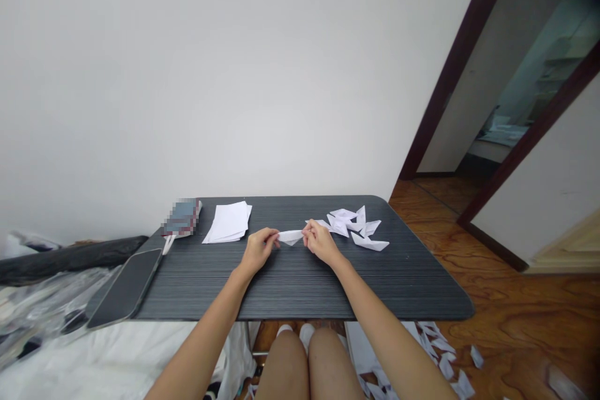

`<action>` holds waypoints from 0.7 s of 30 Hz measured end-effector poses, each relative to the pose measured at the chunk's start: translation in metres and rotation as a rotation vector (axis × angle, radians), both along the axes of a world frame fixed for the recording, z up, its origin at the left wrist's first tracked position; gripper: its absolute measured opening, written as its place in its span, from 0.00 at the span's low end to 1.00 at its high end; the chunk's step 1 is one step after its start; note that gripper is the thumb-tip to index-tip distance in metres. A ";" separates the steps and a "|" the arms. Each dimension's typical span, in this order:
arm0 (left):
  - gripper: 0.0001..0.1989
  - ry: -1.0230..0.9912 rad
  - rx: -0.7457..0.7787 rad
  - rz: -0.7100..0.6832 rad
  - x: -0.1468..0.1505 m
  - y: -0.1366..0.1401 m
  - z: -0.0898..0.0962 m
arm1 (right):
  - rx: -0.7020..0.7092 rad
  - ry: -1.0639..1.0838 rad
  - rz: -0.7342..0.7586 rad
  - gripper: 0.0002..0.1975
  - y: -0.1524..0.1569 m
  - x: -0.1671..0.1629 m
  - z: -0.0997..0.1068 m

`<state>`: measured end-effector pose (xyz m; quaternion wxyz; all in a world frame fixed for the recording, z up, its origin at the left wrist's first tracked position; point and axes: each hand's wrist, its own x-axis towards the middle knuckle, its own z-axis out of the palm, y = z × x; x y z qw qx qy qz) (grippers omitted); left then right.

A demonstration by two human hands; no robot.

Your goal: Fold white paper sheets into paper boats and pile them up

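Observation:
A small piece of folded white paper (291, 236) is stretched between my two hands, just above the dark table. My left hand (260, 247) pinches its left end between thumb and fingers. At the right end, my right hand (321, 242) pinches it the same way. Several folded paper boats (370, 242) lie in a loose cluster to the right of my right hand, one partly behind it. To the left of my left hand rests a stack of white paper sheets (228, 223).
The black table (304, 300) stands against a white wall. A dark flat tablet-like object (125, 287) lies at its left edge, with a blurred-out packet (182, 217) behind. More folded papers (440, 345) are scattered on the wooden floor at right. A doorway opens at far right.

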<state>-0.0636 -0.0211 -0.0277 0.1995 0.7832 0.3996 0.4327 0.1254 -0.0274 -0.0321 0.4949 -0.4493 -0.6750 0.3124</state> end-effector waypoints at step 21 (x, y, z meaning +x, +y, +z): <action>0.11 0.219 0.212 0.012 0.010 -0.013 0.000 | -0.195 0.438 0.044 0.14 0.012 -0.011 -0.007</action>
